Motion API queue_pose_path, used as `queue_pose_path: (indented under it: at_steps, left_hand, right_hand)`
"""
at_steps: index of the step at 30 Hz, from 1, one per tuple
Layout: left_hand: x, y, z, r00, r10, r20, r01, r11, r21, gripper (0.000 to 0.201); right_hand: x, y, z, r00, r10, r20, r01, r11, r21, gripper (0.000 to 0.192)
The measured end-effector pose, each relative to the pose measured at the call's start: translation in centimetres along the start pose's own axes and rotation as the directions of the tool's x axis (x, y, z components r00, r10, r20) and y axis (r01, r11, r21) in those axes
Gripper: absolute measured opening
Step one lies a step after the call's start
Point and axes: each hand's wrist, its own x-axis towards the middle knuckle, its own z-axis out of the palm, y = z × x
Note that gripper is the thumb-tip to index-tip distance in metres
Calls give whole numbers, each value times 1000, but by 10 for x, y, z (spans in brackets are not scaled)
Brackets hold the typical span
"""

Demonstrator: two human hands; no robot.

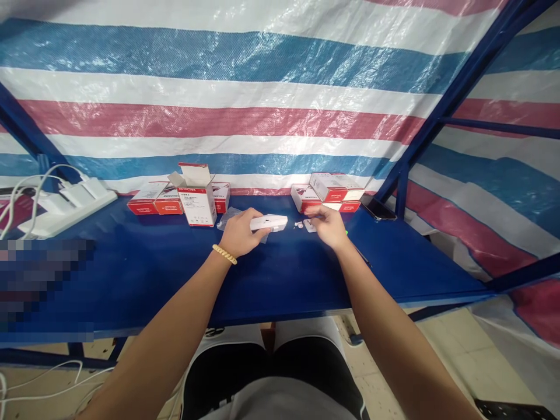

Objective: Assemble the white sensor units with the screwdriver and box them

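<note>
Head view, looking down on a blue tabletop [144, 274] hung round with striped tarpaulin [245, 87].

Item, white device [269, 222]: long, flat plastic housing, lifted just above the table at centre. Left hand [240, 232] has its fingers clamped round the left end, so the right end projects free toward the other hand, apparently to present that end for work. A crumpled clear bag [227, 218] lies under and behind the left hand.

Item, small white parts [306, 224]: a few tiny pieces on the table just right of the device's free end. Right hand [329, 226] rests over them, fingertips drawn together in a pinch on or just above one piece; whether it actually grips one is too small to tell.

Pose: both forearms reach forward and converge at the table's middle, left wrist wearing a beaded bracelet [224, 254], palms turned inward and down, hands apart with the device's tip between them.

Item, open carton [198, 195]: upright behind the left hand, flaps raised, probably the device's own packaging.

Item, closed red-and-white boxes, left group [154, 200] lying flat; right group [329, 192] stacked against the tarpaulin, kept back from the working area.

Item, white power strips [65, 204] with cables, far left. Dark phone [378, 208], far right corner.
</note>
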Motion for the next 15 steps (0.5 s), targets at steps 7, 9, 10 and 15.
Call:
queue_pose_path:
  at_steps: [7, 9, 10, 15]
  left_hand:
    - [1, -2, 0, 997, 71, -40, -75, 992, -97, 27]
    - [3, -3, 1, 995, 74, -64, -84, 983, -163, 27]
    - [3, -4, 2, 995, 69, -73, -82, 977, -195, 26]
    - [4, -7, 6, 999, 46, -5, -45, 948, -316, 27]
  right_hand:
    - [-2, 5, 1, 999, -36, 30, 43, 956, -289, 19]
    - [-6, -1, 4, 994, -68, 83, 85, 972, -218, 22]
    - [-8, -5, 6, 990, -76, 121, 95, 982, -163, 25]
    - [-18, -21, 14, 920, -122, 372, 75, 988, 138, 38]
